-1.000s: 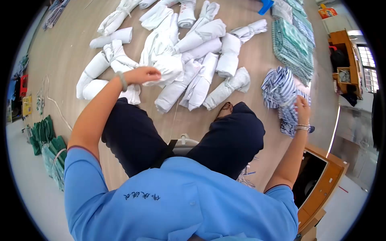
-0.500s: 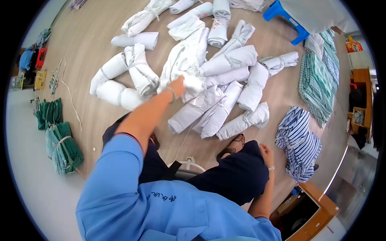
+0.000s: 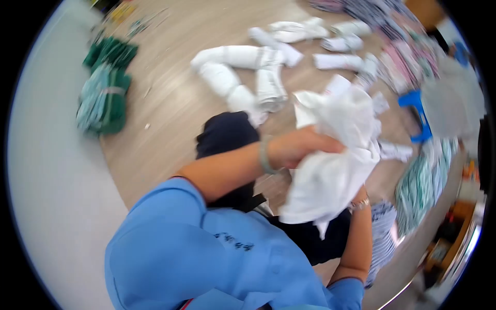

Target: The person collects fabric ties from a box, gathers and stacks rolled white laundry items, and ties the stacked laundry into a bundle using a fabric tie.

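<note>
A bunched white cloth (image 3: 336,165) is held up above my lap. My left hand (image 3: 305,146) is wrapped round its near side, thumb across the fabric. Behind the cloth's lower right edge is my right hand (image 3: 360,195); its fingers are mostly hidden by the cloth, so their grip cannot be made out. Past the cloth, several rolled white bundles (image 3: 219,77) lie on the floor, some tied round the middle. A blue-and-white striped cloth (image 3: 381,237) lies to the right of my right forearm.
Green folded bundles (image 3: 106,98) lie at the left floor edge. A blue stool (image 3: 417,114) stands at the right, with green checked cloths (image 3: 426,181) nearer me. Pink and striped cloths (image 3: 405,62) are heaped at the upper right. Wooden furniture (image 3: 454,227) stands at the far right.
My left hand has lifted the white cloth off the pile towards me. My right hand has moved from beside my knee to behind the cloth. The view has turned left.
</note>
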Demonstrator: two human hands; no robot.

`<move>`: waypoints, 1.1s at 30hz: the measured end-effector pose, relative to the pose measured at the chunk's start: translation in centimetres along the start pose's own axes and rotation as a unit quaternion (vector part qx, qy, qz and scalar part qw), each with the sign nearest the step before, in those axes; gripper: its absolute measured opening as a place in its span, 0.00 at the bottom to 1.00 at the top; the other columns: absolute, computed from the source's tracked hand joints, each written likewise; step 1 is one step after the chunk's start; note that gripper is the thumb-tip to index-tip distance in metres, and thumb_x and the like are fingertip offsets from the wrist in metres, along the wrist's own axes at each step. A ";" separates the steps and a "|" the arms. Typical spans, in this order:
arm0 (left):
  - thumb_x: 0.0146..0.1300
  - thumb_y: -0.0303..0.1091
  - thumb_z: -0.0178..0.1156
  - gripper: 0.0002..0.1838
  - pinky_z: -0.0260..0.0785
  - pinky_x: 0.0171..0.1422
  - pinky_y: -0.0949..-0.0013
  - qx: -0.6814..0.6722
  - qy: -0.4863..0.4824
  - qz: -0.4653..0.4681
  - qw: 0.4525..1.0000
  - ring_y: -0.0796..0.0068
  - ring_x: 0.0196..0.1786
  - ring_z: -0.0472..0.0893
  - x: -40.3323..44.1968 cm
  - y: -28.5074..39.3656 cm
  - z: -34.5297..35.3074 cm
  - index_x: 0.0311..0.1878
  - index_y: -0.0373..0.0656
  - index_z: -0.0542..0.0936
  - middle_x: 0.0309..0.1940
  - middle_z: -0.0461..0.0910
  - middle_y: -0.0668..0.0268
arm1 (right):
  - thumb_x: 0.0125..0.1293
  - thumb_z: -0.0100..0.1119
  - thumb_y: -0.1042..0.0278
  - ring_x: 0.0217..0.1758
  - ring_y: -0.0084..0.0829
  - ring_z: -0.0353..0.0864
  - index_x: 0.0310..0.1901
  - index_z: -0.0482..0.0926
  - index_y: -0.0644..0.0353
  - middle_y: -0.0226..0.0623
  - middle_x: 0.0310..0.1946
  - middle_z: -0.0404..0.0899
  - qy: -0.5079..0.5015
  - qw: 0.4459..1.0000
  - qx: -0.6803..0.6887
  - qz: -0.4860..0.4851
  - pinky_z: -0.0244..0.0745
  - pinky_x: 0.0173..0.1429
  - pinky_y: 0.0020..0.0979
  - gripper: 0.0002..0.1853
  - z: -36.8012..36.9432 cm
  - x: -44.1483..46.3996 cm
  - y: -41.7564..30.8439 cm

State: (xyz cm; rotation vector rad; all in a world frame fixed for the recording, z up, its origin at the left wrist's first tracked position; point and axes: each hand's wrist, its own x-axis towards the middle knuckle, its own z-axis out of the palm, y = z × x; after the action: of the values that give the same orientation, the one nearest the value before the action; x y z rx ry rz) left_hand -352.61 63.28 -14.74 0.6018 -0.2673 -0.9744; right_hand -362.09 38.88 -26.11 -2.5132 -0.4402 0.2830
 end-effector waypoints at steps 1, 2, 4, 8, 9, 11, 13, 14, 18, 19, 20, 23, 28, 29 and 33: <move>0.54 0.31 0.61 0.20 0.69 0.50 0.71 0.066 0.036 0.013 0.997 0.76 0.44 0.76 -0.4 -0.8 -0.2 0.49 0.34 0.73 0.43 0.77 0.62 | 0.54 0.59 0.62 0.63 0.47 0.57 0.59 0.61 0.65 0.51 0.59 0.61 -0.011 0.999 0.030 0.013 0.53 0.65 0.39 0.32 0.2 0.5 -1.2; 0.54 0.32 0.62 0.18 0.70 0.45 0.75 0.173 0.049 0.085 0.980 0.80 0.39 0.77 -0.7 -2.5 -2.3 0.48 0.37 0.73 0.37 0.78 0.67 | 0.55 0.58 0.62 0.62 0.46 0.59 0.59 0.61 0.65 0.50 0.58 0.62 -0.006 0.997 0.068 0.024 0.54 0.64 0.39 0.31 0.1 0.9 -2.8; 0.50 0.36 0.65 0.36 0.58 0.58 0.70 0.292 0.029 0.106 0.950 0.72 0.55 0.66 -1.5 -5.7 -5.7 0.60 0.37 0.60 0.53 0.67 0.61 | 0.57 0.56 0.62 0.60 0.44 0.61 0.58 0.62 0.65 0.49 0.58 0.63 0.008 0.988 0.151 0.044 0.57 0.62 0.38 0.29 -0.1 1.3 -5.9; 0.44 0.36 0.69 0.49 0.44 0.69 0.68 0.256 -0.013 0.106 0.961 0.68 0.65 0.55 -5.7 -6.6 -4.4 0.67 0.39 0.50 0.62 0.58 0.58 | 0.60 0.53 0.63 0.57 0.41 0.65 0.58 0.63 0.64 0.46 0.56 0.65 0.045 0.949 0.308 0.047 0.61 0.60 0.36 0.25 -1.3 0.6 -11.9; 0.45 0.36 0.69 0.48 0.45 0.68 0.68 0.230 -0.035 0.122 0.965 0.68 0.65 0.57 -6.7 -5.8 -3.3 0.66 0.40 0.51 0.62 0.60 0.59 | 0.61 0.52 0.63 0.56 0.40 0.66 0.57 0.63 0.64 0.45 0.56 0.65 0.060 0.938 0.338 0.043 0.62 0.59 0.36 0.24 -1.7 0.2 -13.3; 0.47 0.34 0.67 0.43 0.47 0.68 0.67 0.301 -0.043 0.180 0.935 0.69 0.63 0.61 -7.4 -5.3 -2.9 0.65 0.40 0.55 0.59 0.64 0.60 | 0.63 0.50 0.64 0.55 0.38 0.68 0.57 0.64 0.63 0.44 0.55 0.67 0.112 0.915 0.386 0.040 0.64 0.58 0.35 0.22 -3.0 -1.5 -14.6; 0.49 0.33 0.64 0.37 0.51 0.66 0.66 0.459 0.035 0.228 0.858 0.68 0.60 0.64 -10.1 -2.4 -5.6 0.62 0.39 0.59 0.56 0.67 0.58 | 0.65 0.48 0.64 0.53 0.36 0.71 0.56 0.65 0.63 0.42 0.54 0.68 0.184 0.890 0.412 0.061 0.66 0.56 0.34 0.20 -4.3 -4.1 -14.7; 0.50 0.33 0.63 0.35 0.53 0.64 0.66 0.501 0.107 0.230 0.827 0.68 0.58 0.65 -14.2 0.2 -7.3 0.61 0.38 0.60 0.55 0.67 0.58 | 0.66 0.47 0.64 0.52 0.36 0.72 0.56 0.65 0.63 0.42 0.54 0.68 0.235 0.874 0.417 0.086 0.67 0.55 0.34 0.19 -5.0 -5.9 -14.8; 0.53 0.32 0.61 0.29 0.59 0.58 0.65 0.560 0.370 0.228 0.705 0.66 0.53 0.69 -28.6 9.1 -11.7 0.57 0.36 0.65 0.51 0.71 0.55 | 0.66 0.48 0.65 0.45 0.30 0.75 0.51 0.70 0.63 0.41 0.48 0.73 0.455 0.768 0.345 0.291 0.71 0.48 0.29 0.15 -5.5 -19.3 -11.3; 0.53 0.32 0.60 0.27 0.61 0.57 0.65 0.605 0.417 0.253 0.630 0.65 0.52 0.70 -32.3 10.9 -11.9 0.56 0.35 0.66 0.49 0.71 0.54 | 0.64 0.49 0.64 0.42 0.29 0.76 0.49 0.71 0.62 0.39 0.45 0.76 0.494 0.726 0.338 0.338 0.71 0.45 0.27 0.15 -4.2 -22.6 -10.0; 0.54 0.32 0.60 0.26 0.63 0.55 0.65 0.661 0.498 0.245 0.505 0.64 0.50 0.71 -36.2 14.2 -12.5 0.55 0.34 0.67 0.48 0.72 0.53 | 0.63 0.52 0.62 0.40 0.26 0.76 0.47 0.73 0.61 0.37 0.42 0.77 0.520 0.680 0.337 0.391 0.70 0.44 0.25 0.15 -2.1 -25.1 -8.9; 0.56 0.31 0.58 0.21 0.68 0.51 0.64 0.697 0.532 0.224 0.425 0.63 0.46 0.74 -46.6 20.0 -16.0 0.52 0.33 0.71 0.45 0.75 0.51 | 0.60 0.55 0.58 0.35 0.24 0.76 0.43 0.75 0.57 0.33 0.36 0.78 0.530 0.576 0.345 0.518 0.72 0.37 0.25 0.14 6.0 -36.0 -5.3; 0.51 0.45 0.63 0.43 0.53 0.66 0.59 0.736 0.573 -0.299 0.204 0.59 0.63 0.61 -47.5 23.7 -21.6 0.65 0.34 0.54 0.62 0.60 0.54 | 0.57 0.53 0.59 0.29 0.26 0.78 0.45 0.74 0.57 0.33 0.35 0.78 0.447 0.425 0.351 0.705 0.73 0.29 0.28 0.16 24.5 -47.2 -5.3; 0.53 0.49 0.61 0.43 0.53 0.66 0.61 0.723 0.540 -0.242 0.357 0.59 0.64 0.61 -43.5 22.5 -20.4 0.65 0.35 0.53 0.62 0.61 0.55 | 0.57 0.53 0.59 0.29 0.26 0.78 0.45 0.74 0.57 0.33 0.35 0.78 0.455 0.402 0.358 0.709 0.73 0.29 0.28 0.16 28.1 -48.3 -6.2; 0.59 0.48 0.54 0.32 0.54 0.64 0.68 0.801 0.339 -0.211 0.445 0.64 0.64 0.62 -25.0 20.8 -17.8 0.63 0.40 0.61 0.61 0.63 0.59 | 0.57 0.54 0.60 0.30 0.27 0.77 0.41 0.76 0.55 0.30 0.32 0.77 0.402 0.320 0.399 0.759 0.74 0.31 0.28 0.13 36.6 -47.0 -8.4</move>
State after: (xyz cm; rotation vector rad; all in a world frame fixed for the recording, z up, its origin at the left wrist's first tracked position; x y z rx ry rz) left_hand -343.42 99.22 -15.59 2.9034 -0.2447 -0.5435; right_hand -418.31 46.35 -46.27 -0.8776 2.0177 -0.1552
